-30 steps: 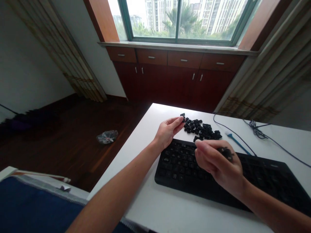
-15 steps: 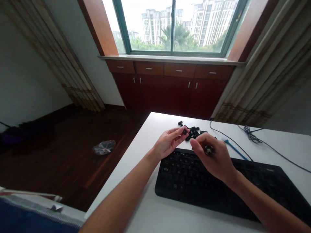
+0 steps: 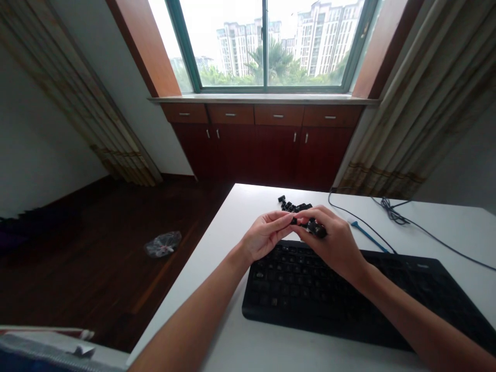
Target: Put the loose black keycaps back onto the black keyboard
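Above the far edge of a black keyboard (image 3: 310, 310), my two hands meet at the fingertips. A small black keycap (image 3: 293, 221) is pinched by my left hand (image 3: 265, 232). My right hand (image 3: 339, 240) reaches that keycap with thumb and forefinger, and more black keycaps (image 3: 316, 229) lie in its curled fingers. Just beyond the hands is a pile of loose black keycaps (image 3: 296, 207), partly covered by them. Many key positions on the keyboard look bare of caps, though it is dark there. My right forearm hides part of the keyboard.
The keyboard rests on a white table (image 3: 217, 268). Right of the pile lie a thin blue tool (image 3: 370, 237) and a black cable (image 3: 393, 213), partly coiled. A clear plastic bag (image 3: 163, 244) is on the dark floor. Beyond stands a red-brown cabinet (image 3: 271, 155) below a window.
My right hand has moved left and its fingertips have come to the keycap in my left hand. The keycaps in its fingers now show more. The view has shifted slightly.
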Motion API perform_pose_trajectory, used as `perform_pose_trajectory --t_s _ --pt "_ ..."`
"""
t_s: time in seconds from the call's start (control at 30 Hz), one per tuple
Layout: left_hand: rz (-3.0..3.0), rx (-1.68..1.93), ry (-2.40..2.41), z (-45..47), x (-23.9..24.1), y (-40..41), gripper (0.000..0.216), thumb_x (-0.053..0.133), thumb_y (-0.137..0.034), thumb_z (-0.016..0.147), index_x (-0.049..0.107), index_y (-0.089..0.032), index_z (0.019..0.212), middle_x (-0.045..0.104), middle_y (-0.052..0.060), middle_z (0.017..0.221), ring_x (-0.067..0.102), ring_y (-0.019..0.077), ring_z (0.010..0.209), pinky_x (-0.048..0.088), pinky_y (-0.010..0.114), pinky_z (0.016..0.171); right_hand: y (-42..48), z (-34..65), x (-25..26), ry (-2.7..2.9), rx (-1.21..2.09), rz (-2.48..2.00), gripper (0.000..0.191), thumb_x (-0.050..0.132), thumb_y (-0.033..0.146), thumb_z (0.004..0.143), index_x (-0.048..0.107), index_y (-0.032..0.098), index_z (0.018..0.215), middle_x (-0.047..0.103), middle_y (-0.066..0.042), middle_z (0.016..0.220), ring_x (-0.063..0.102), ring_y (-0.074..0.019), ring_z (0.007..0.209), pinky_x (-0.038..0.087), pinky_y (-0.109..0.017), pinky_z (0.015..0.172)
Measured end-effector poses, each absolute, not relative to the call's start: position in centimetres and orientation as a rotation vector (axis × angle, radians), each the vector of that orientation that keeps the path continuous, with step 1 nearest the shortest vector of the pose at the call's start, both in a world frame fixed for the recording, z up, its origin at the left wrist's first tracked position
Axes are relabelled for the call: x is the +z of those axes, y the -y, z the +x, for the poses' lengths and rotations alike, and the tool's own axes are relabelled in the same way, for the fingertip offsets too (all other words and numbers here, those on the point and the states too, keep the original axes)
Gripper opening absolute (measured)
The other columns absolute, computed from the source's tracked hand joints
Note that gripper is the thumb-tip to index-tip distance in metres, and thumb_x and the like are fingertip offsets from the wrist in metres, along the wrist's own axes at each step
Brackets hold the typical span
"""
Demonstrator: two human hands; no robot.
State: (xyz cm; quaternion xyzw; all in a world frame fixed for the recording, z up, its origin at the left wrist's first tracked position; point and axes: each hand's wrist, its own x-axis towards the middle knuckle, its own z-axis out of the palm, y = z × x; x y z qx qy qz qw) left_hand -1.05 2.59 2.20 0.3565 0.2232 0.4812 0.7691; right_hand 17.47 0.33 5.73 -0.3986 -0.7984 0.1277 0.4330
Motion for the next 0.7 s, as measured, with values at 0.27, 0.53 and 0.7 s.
perform_pose_trajectory --t_s 0.27,0.53,0.7 --pt "0.821 1.013 -0.534 -1.2 2.4 -2.4 0.021 0.081 -0.03 0.078 0.073 -0.014 0.091 0.074 0.006 0.092 0.07 0.0149 0.085 0.055 0.029 0.086 -0.3 17.8 5.5 2.005 0.243 -0.963 0.016 0.069 0.025 0.088 0.068 0.02 0.104 0.066 -0.007 0.099 0.066 -0.0203 0.088 0.053 -0.033 0.079" --pt "1.015 1.047 -0.618 -1.8 2.8 -2.9 0.03 0.076 -0.043 0.081 0.073 -0.014 0.091 0.072 0.009 0.098 0.068 0.0179 0.089 0.053 0.034 0.085 1.1 17.7 5.8 2.046 0.249 -0.879 0.018 0.067 0.022 0.089 0.068 0.023 0.107 0.07 -0.007 0.109 0.068 -0.0204 0.097 0.056 -0.036 0.087" --pt "1.211 1.255 -0.889 -3.6 1.6 -4.6 0.031 0.074 -0.045 0.08 0.073 -0.016 0.088 0.072 0.006 0.093 0.062 0.0141 0.08 0.048 0.027 0.077 5.9 16.7 4.2 2.197 0.55 -0.83 0.019 0.064 0.02 0.091 0.067 0.023 0.11 0.07 -0.006 0.108 0.07 -0.0173 0.09 0.058 -0.029 0.08"
